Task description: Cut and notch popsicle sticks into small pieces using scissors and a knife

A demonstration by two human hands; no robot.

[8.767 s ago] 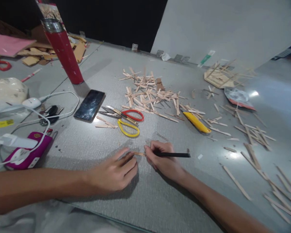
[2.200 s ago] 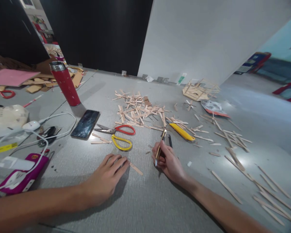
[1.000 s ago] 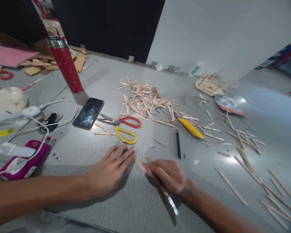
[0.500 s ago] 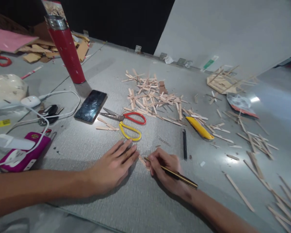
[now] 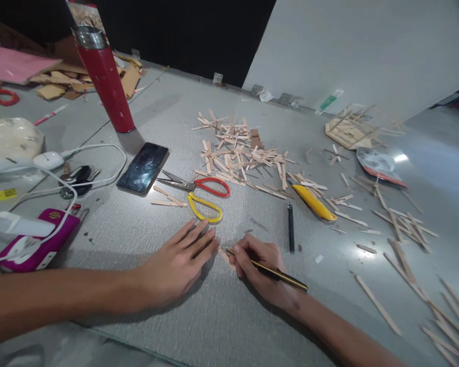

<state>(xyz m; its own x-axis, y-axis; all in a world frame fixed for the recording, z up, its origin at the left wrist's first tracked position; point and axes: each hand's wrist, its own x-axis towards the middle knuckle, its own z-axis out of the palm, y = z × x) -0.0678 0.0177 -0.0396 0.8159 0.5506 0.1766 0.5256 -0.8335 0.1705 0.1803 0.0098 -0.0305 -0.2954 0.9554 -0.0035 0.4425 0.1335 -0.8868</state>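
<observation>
Your left hand (image 5: 179, 266) lies flat on the grey desk (image 5: 229, 318), fingers stretched out and slightly apart, the fingertips at one end of a small wooden stick (image 5: 225, 256); your right hand (image 5: 262, 265) is pinched narrow around a slim black-and-gold pen-like tool (image 5: 283, 278), its tip at that stick, which lies between your two hands; whether the stick bears any writing cannot be told at this size; just beyond your left fingertips lie the scissors (image 5: 191, 186), one handle red and one yellow, their blades parted beside the dark-screened phone (image 5: 143, 168); a black rod (image 5: 291, 229) and a yellow cutter (image 5: 314, 203) lie beyond your right hand, with a heap of sticks (image 5: 237, 150) farther back; at your far left a yellow label (image 5: 0, 195) carries a dark printed square, too small to read; the purple case (image 5: 68, 227) near it shows a round yellowish emblem (image 5: 54, 215), not legible; by the wall (image 5: 329, 46) sits a green-and-white strip (image 5: 329, 101), any print on it too small to make out; the red bottle (image 5: 106, 84) stands behind the phone
</observation>
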